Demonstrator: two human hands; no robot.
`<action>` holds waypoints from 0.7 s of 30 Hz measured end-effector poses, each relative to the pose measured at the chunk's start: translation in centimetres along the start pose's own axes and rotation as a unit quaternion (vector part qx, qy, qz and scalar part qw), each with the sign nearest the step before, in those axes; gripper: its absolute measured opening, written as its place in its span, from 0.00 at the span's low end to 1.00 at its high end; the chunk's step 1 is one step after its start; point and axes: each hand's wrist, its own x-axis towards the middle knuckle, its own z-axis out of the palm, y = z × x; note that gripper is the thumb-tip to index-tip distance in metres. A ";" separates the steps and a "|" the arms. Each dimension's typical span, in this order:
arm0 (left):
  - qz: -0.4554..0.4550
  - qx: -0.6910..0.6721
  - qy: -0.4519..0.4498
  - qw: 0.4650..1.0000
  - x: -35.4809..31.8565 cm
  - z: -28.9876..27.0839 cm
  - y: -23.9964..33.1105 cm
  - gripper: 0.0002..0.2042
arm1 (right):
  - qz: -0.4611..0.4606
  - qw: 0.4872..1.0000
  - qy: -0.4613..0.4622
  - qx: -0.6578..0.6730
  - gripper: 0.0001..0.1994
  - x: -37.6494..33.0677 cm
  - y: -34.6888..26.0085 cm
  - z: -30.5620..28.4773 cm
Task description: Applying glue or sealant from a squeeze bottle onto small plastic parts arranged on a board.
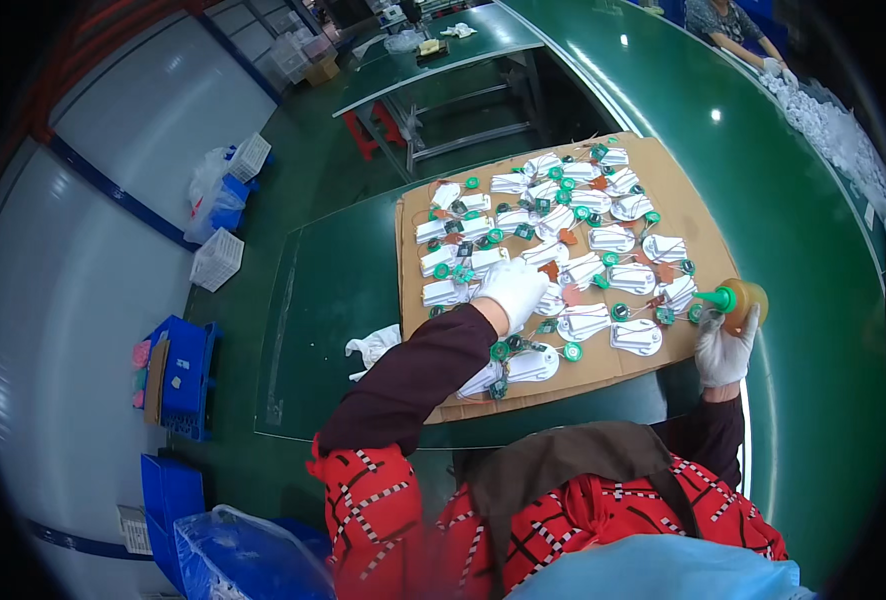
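Note:
My right hand, in a white glove, is wrapped round a squeeze bottle of amber liquid at the right edge of the cardboard. Its green nozzle points left toward the parts. My left hand, also gloved, reaches over the middle of the cardboard sheet. Its fingers are bent down among white plastic housings, next to a reddish-brown piece; what they grip is hidden. Several white housings lie in rows, with small green circuit boards, green round parts and thin wires attached.
The cardboard rests on a dark green table, with a crumpled white cloth at its left. A long green conveyor surface runs along the right. A co-worker handles white pieces at the far right. Blue bins stand on the left floor.

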 end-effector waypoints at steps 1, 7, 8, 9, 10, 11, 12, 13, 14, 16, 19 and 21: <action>-0.013 -0.027 0.005 1.000 0.1 0.1 0.0 0.05 | 0.002 1.000 -0.006 -0.005 0.22 0.1 0.1 0.1; -0.038 -0.112 0.031 0.992 0.1 0.4 0.8 0.06 | 0.007 0.999 -0.011 -0.036 0.22 0.7 0.9 0.5; -0.052 -0.129 0.033 0.990 0.0 0.3 0.8 0.06 | 0.001 0.999 -0.004 -0.046 0.22 0.8 1.0 0.4; -0.052 -0.129 0.033 0.990 -0.2 0.3 0.7 0.06 | 0.001 0.999 -0.003 -0.046 0.22 0.7 1.1 0.5; -0.054 -0.141 0.042 0.988 -0.3 0.3 0.7 0.06 | -0.001 0.999 0.002 -0.041 0.22 0.6 1.3 0.7; -0.058 -0.153 0.052 0.985 -0.5 0.2 0.7 0.06 | -0.003 0.999 0.006 -0.037 0.22 0.5 1.4 0.8; -0.058 -0.153 0.051 0.985 -0.6 0.2 0.7 0.06 | -0.003 0.999 0.007 -0.037 0.22 0.5 1.4 0.8; -0.063 -0.162 0.041 0.984 -0.6 0.1 0.6 0.07 | 0.002 1.000 0.003 -0.029 0.22 0.4 1.3 0.8; -0.069 -0.172 0.030 0.982 -0.7 0.0 0.6 0.08 | 0.006 1.000 0.000 -0.021 0.22 0.2 1.3 0.8; -0.078 -0.211 0.014 0.974 -0.3 -0.6 0.2 0.10 | 0.004 1.000 -0.007 -0.027 0.21 0.0 1.4 1.0; -0.050 -0.306 0.101 0.945 -0.3 -1.1 -0.1 0.20 | -0.052 0.994 0.014 -0.093 0.20 0.0 1.3 -0.1; -0.096 -0.297 0.017 0.950 0.3 -0.9 -0.4 0.23 | -0.033 0.987 -0.066 -0.145 0.18 0.2 1.6 0.0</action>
